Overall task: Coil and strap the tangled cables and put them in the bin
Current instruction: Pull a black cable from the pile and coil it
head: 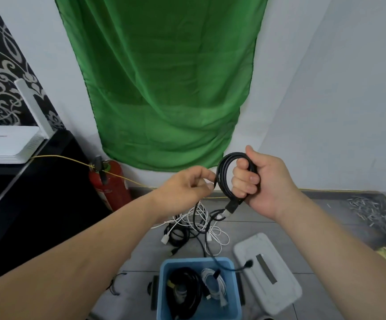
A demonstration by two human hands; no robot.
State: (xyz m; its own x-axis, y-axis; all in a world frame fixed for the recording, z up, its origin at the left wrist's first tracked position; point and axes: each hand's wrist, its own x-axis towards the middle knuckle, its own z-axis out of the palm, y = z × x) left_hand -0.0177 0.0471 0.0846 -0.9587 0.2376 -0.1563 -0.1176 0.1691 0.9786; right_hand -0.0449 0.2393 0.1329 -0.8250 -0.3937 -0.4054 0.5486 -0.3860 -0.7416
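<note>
Right hand (262,181): curls round the black cable coil (222,173). Left hand (187,188): pinches the coil's left edge. Below: tangled cables (199,225), blue bin (164,278).

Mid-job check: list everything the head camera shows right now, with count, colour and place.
black coil: one, black, held up at mid-frame
tangled cables: one heap, white and black, on the floor beyond the bin
bin: one, blue, on the floor at bottom centre
black bundle: one, black, inside the bin, left side
white bundle: one, white, inside the bin, right side
lid: one, white, on the floor right of the bin
fire extinguisher: one, red, on the floor left of the cloth
cloth: one, green, hanging on the back wall
router: one, white, on the black shelf at left
yellow cord: one, yellow, running from the shelf past the extinguisher
left grip: pinches the coil's left edge
right grip: fingers curled round the coil
</note>
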